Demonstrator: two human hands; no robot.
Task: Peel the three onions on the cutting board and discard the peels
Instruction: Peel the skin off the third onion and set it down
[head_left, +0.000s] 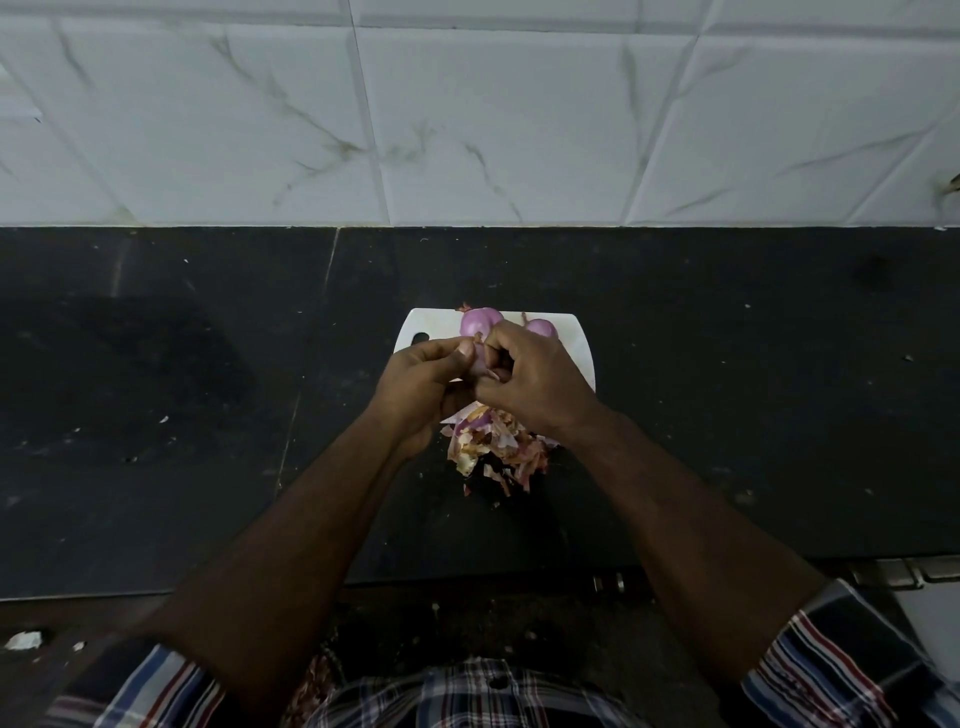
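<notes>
Both hands clamp the third onion (480, 364) over the cutting board (574, 343): left hand (421, 384) cradles, right hand (530, 379) pinches skin. Risk: it squirts loose, scattering the near peel pile (493, 447).

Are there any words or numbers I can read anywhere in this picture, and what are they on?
None: no words, numbers or labels show anywhere.
The white cutting board is blank.
The wall tiles bear only grey veins, no writing.
The checked shirt has a pattern, no text.
The peeled onions, the peel pile and the black counter carry no markings.
</notes>
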